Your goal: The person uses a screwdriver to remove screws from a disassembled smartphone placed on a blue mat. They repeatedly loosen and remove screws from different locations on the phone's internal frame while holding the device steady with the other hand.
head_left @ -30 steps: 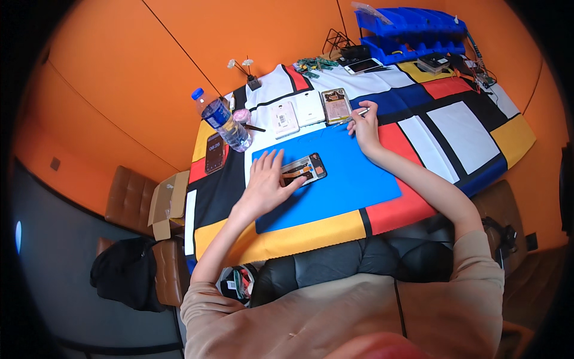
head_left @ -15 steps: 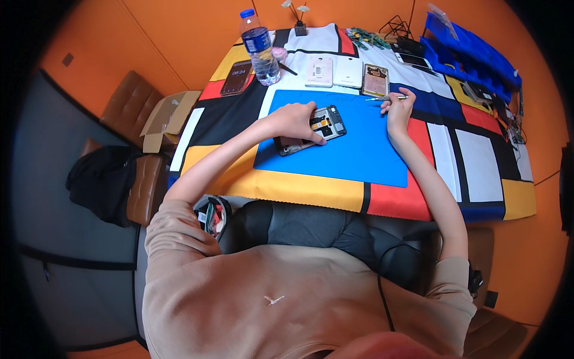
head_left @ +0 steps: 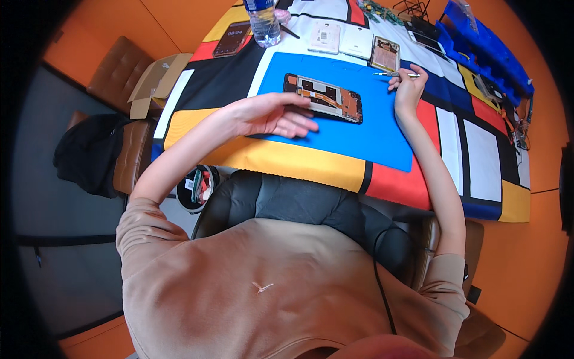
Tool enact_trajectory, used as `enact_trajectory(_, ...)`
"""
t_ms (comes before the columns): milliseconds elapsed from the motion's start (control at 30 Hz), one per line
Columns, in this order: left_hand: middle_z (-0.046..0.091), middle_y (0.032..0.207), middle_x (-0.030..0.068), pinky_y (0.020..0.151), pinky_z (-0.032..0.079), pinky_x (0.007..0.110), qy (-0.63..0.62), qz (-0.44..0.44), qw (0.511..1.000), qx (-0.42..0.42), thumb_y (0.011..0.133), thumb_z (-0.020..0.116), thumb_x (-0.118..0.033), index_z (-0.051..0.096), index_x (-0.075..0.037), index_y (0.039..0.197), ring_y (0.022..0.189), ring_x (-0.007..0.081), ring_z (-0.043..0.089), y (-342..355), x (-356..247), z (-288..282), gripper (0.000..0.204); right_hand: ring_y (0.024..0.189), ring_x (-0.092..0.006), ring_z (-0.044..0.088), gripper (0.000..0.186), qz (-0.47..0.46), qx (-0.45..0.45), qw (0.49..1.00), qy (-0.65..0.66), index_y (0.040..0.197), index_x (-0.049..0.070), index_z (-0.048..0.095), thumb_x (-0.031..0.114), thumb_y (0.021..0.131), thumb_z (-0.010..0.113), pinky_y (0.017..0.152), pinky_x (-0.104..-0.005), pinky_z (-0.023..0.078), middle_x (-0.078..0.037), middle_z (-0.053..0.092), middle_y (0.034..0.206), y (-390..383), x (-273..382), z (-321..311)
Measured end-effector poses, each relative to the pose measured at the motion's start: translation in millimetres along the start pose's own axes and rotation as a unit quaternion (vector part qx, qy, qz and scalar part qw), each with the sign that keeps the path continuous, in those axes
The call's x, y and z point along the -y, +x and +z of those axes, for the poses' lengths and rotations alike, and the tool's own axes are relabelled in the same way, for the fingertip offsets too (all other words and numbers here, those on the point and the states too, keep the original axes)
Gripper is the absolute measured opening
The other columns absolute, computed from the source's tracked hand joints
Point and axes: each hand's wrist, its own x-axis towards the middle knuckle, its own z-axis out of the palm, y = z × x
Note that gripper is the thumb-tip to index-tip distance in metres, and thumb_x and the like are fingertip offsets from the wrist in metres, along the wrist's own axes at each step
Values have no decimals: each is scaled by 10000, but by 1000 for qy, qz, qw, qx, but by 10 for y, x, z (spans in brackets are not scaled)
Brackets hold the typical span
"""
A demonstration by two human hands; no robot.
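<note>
Phone (head_left: 326, 100) on mat (head_left: 359, 143) before me. My left hand (head_left: 278, 113) at the phone's near left; my right hand (head_left: 409, 90), tool (head_left: 388, 74) in fingers, by mat's right edge. Beyond mat: bottle (head_left: 265, 27) left, storage bins (head_left: 485, 60) right.

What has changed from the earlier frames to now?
The opened phone has turned on the blue mat: its right end, earlier the farther one, now slants toward the person. The left hand has loosened its hold and is open at the phone's near left side; contact is unclear. Unchanged: the right hand holds the pen-like tool; the bottle stands.
</note>
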Motion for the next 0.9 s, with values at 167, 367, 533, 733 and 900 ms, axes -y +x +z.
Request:
enact_trajectory(167,777,1032,172,665,560,202,57,-5,998,-27,1019,640,-303,613,-3,1142,589,116,665,-284,89,11,325,604,-181,618,348,-20,23,999,-22,1249,-15,363,45,969,561,496,-304,490,-162,596,928,-6,20,-16)
enact_trajectory(367,763,1082,147,749,552,190,198,103,971,-89,1004,657,-359,576,10,1200,686,75,672,-164,-30,-330,426,625,-160,622,338,-25,55,998,-27,1266,-10,350,46,996,545,517,-286,490,-151,591,911,-18,45,-37)
enact_trajectory(533,733,927,63,666,508,230,501,90,849,-144,1028,590,-380,684,-10,1190,671,81,610,-21,-268,-560,415,619,-131,601,304,-115,130,983,-65,1303,13,332,87,1048,479,519,-275,468,-118,594,916,-152,93,8)
enact_trajectory(733,711,871,113,667,509,293,695,176,675,-173,1037,583,-428,741,-18,1103,765,160,642,114,-483,-475,444,636,-71,515,288,-226,211,933,-183,1341,36,401,159,1093,477,573,-216,427,-62,612,951,-328,159,62)
enact_trajectory(900,681,1024,121,845,509,390,686,459,559,-75,924,717,-313,689,-30,1141,947,274,639,521,-334,-175,357,750,-90,602,348,-311,232,879,-277,1354,25,404,84,1046,556,654,-221,483,-88,645,1006,-359,147,41)
